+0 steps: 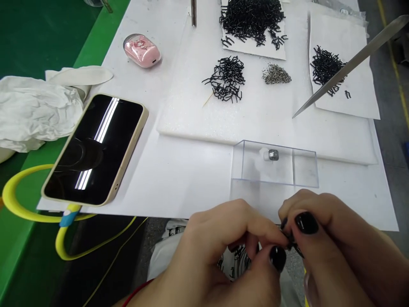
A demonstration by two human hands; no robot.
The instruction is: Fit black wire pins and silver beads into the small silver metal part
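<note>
At the near edge of the table, my left hand (pixel 226 247) and my right hand (pixel 345 238) meet, both closed in a pinch. Between the fingertips is a small black part (pixel 297 248), mostly hidden by the thumbs and fingers. Just beyond my hands sits a clear plastic box (pixel 275 181) with a small silvery metal piece (pixel 273 154) seen in it. On the white foam sheet (pixel 191 115) lie a loose pile of small black forked pieces (pixel 228 76) and a heap of tiny metal bits (pixel 277 74).
A phone (pixel 96 149) with a yellow cable (pixel 19 209), a pink case (pixel 142 51) and white cloth (pixel 38 111) lie left. More black pieces rest on white paper at the back (pixel 252 19) and right (pixel 327 68). A tapering metal strip (pixel 348 68) slants in from the right.
</note>
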